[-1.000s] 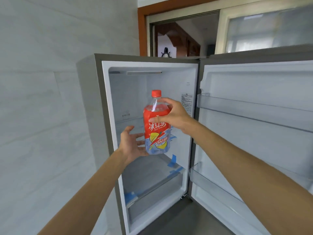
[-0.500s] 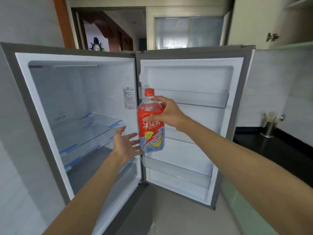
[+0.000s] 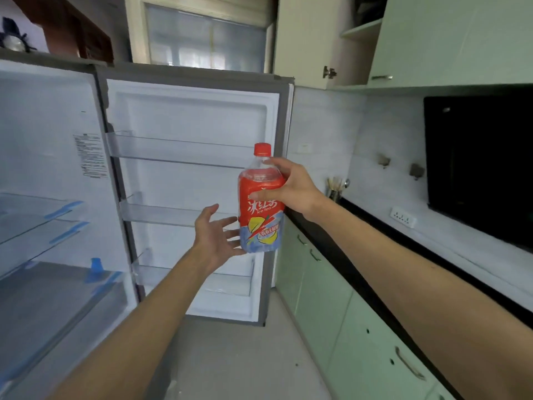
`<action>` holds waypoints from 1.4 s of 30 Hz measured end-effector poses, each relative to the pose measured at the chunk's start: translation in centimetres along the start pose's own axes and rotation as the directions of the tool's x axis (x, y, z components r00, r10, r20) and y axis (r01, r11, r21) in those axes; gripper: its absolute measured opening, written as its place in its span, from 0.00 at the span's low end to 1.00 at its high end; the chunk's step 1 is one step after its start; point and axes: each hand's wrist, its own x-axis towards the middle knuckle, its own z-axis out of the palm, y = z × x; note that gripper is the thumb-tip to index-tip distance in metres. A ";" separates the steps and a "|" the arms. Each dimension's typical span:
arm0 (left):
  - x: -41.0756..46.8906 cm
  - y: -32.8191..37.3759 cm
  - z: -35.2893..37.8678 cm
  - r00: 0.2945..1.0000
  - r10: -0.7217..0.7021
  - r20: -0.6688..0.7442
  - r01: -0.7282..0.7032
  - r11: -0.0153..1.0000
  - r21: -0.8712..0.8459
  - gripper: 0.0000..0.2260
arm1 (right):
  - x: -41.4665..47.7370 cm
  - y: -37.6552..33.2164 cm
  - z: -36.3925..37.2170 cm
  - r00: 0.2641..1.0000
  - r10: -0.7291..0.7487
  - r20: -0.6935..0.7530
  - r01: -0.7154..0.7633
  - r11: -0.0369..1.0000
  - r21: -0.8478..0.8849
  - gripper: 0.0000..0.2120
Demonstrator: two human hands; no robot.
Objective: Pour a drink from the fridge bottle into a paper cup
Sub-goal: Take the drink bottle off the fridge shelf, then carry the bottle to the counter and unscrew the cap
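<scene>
Head view, bottle: The ice tea bottle point(image 3: 261, 209) is upright in the air in front of the open fridge door point(image 3: 187, 111), out of the fridge point(image 3: 43, 140) and well short of the black counter point(image 3: 375, 226) on your right. Its red cap point(image 3: 262, 149) is on.
Head view, right hand: Your right hand point(image 3: 291, 189) grips the bottle high up. The thumb lies across the red label and the fingers curl round the clear shoulder.
Head view, left hand: Your left hand point(image 3: 216, 235) is spread, palm up, just beside the bottle's base. Its fingertips are at the lower label, but whether they touch it cannot be told.
Head view, paper cup: None shows here. On the counter only a utensil holder point(image 3: 334, 192) can be made out.
Step, as judged: You are carrying the bottle to the counter, and uncapping and pouring are not yet done.
Risk, slip: One hand carries the whole weight by the tapering shoulder. If the bottle is cold and wet it could slide down through your fingers to the floor point(image 3: 230, 356), so bring the left palm under it.
Risk, door: The door stands open between you and the green cabinets point(image 3: 331, 298). A swing to the right could knock the bottle against its edge.
Risk, fizz or spill: Jolting the bottle on the way could make it spurt when you twist off the cap.
</scene>
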 end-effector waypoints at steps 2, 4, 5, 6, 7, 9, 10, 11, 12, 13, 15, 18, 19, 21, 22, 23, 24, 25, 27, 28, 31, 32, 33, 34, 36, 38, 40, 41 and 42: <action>0.3 -1.8 2.4 0.999 -0.029 0.037 0.029 0.999 0.017 0.30 | -1.9 0.7 -2.8 0.999 0.017 -0.028 -0.017 1.000 -0.012 0.34; 0.3 -3.8 5.0 0.994 -0.067 0.085 0.065 0.997 0.031 0.28 | -4.1 1.2 -5.5 0.997 0.032 -0.067 -0.034 0.999 -0.018 0.31; 0.3 -4.8 6.3 0.990 -0.088 0.112 0.084 0.996 0.040 0.27 | -5.1 1.4 -6.8 0.995 0.042 -0.090 -0.045 0.999 -0.026 0.31; 0.2 -5.8 7.5 0.985 -0.108 0.136 0.104 0.994 0.042 0.26 | -6.3 1.6 -8.1 0.992 0.053 -0.113 -0.057 0.998 -0.039 0.31; 0.0 -6.8 8.9 0.979 -0.131 0.157 0.125 0.991 0.052 0.27 | -7.4 1.8 -9.4 0.989 0.064 -0.136 -0.072 0.996 -0.054 0.32; -0.4 -8.9 11.5 0.968 -0.169 0.187 0.158 0.985 0.069 0.28 | -9.6 2.3 -11.9 0.979 0.085 -0.183 -0.099 0.993 -0.068 0.34; -0.8 -9.9 12.7 0.962 -0.185 0.201 0.174 0.982 0.073 0.28 | -10.9 2.6 -13.2 0.974 0.093 -0.205 -0.110 0.991 -0.076 0.35; -1.1 -11.0 13.9 0.956 -0.199 0.214 0.187 0.979 0.078 0.29 | -12.2 2.8 -14.4 0.969 0.096 -0.225 -0.119 0.989 -0.087 0.36; -1.4 -12.2 14.9 0.949 -0.218 0.227 0.204 0.976 0.081 0.29 | -13.5 3.0 -15.6 0.965 0.102 -0.243 -0.128 0.987 -0.095 0.36; -1.7 -13.5 16.0 0.941 -0.239 0.238 0.225 0.971 0.084 0.30 | -15.0 3.2 -16.8 0.960 0.112 -0.256 -0.141 0.985 -0.098 0.35; -2.7 -16.2 17.8 0.924 -0.278 0.262 0.260 0.960 0.102 0.31 | -18.4 3.5 -18.8 0.951 0.123 -0.285 -0.162 0.980 -0.116 0.32; -5.1 -20.4 20.8 0.900 -0.324 0.292 0.291 0.944 0.154 0.33 | -24.0 3.9 -21.7 0.931 0.142 -0.337 -0.198 0.970 -0.139 0.32; -6.1 -21.8 21.9 0.890 -0.340 0.303 0.300 0.938 0.174 0.33 | -25.9 4.0 -22.7 0.925 0.149 -0.349 -0.209 0.967 -0.143 0.33; -8.3 -24.7 24.1 0.873 -0.366 0.322 0.314 0.927 0.204 0.34 | -30.0 4.1 -24.9 0.912 0.166 -0.375 -0.238 0.959 -0.154 0.34; -9.4 -26.2 25.1 0.863 -0.384 0.328 0.324 0.919 0.222 0.33 | -32.1 4.0 -26.0 0.904 0.178 -0.388 -0.256 0.954 -0.158 0.35; -10.6 -27.7 26.2 0.851 -0.404 0.336 0.335 0.910 0.245 0.33 | -34.2 3.9 -27.1 0.895 0.190 -0.403 -0.273 0.949 -0.160 0.36; -11.8 -29.2 27.3 0.837 -0.423 0.347 0.346 0.900 0.264 0.32 | -36.4 3.8 -28.1 0.885 0.198 -0.421 -0.288 0.944 -0.162 0.37; -13.1 -30.7 28.4 0.823 -0.441 0.359 0.355 0.892 0.281 0.32 | -38.6 3.7 -29.2 0.873 0.206 -0.443 -0.306 0.937 -0.166 0.37; -15.6 -33.8 30.8 0.796 -0.471 0.381 0.373 0.876 0.305 0.31 | -42.8 3.4 -31.5 0.845 0.221 -0.487 -0.343 0.923 -0.176 0.37; -16.9 -35.3 32.0 0.781 -0.487 0.391 0.381 0.867 0.320 0.30 | -44.8 3.2 -32.5 0.831 0.227 -0.507 -0.360 0.915 -0.181 0.36; -20.8 -39.3 35.4 0.734 -0.536 0.417 0.396 0.837 0.379 0.30 | -50.9 2.1 -35.0 0.789 0.240 -0.566 -0.406 0.895 -0.187 0.34; -22.1 -40.5 36.5 0.718 -0.551 0.426 0.399 0.827 0.396 0.29 | -52.8 1.7 -35.8 0.771 0.243 -0.589 -0.420 0.888 -0.184 0.33; -23.2 -41.7 37.5 0.701 -0.564 0.436 0.402 0.818 0.412 0.29 | -54.7 1.3 -36.4 0.754 0.243 -0.611 -0.432 0.883 -0.181 0.33; -24.4 -42.7 38.5 0.682 -0.580 0.445 0.407 0.807 0.428 0.29 | -56.4 0.8 -37.1 0.737 0.244 -0.630 -0.444 0.878 -0.180 0.32; -26.6 -44.7 40.5 0.645 -0.609 0.461 0.410 0.785 0.464 0.28 | -59.7 0.0 -38.3 0.701 0.246 -0.670 -0.475 0.862 -0.180 0.31; -28.5 -46.4 42.3 0.608 -0.636 0.476 0.411 0.765 0.497 0.27 | -62.5 -0.8 -39.5 0.657 0.249 -0.712 -0.509 0.843 -0.174 0.32; -30.3 -48.0 44.2 0.570 -0.662 0.487 0.410 0.743 0.529 0.28 | -65.4 -1.5 -40.7 0.603 0.249 -0.758 -0.540 0.826 -0.159 0.34; -30.9 -48.6 44.9 0.555 -0.671 0.492 0.409 0.735 0.541 0.28 | -66.5 -1.7 -41.1 0.581 0.249 -0.775 -0.551 0.821 -0.149 0.35; -31.7 -49.3 45.7 0.538 -0.682 0.496 0.411 0.726 0.552 0.28 | -67.8 -2.0 -41.6 0.556 0.247 -0.793 -0.562 0.815 -0.140 0.35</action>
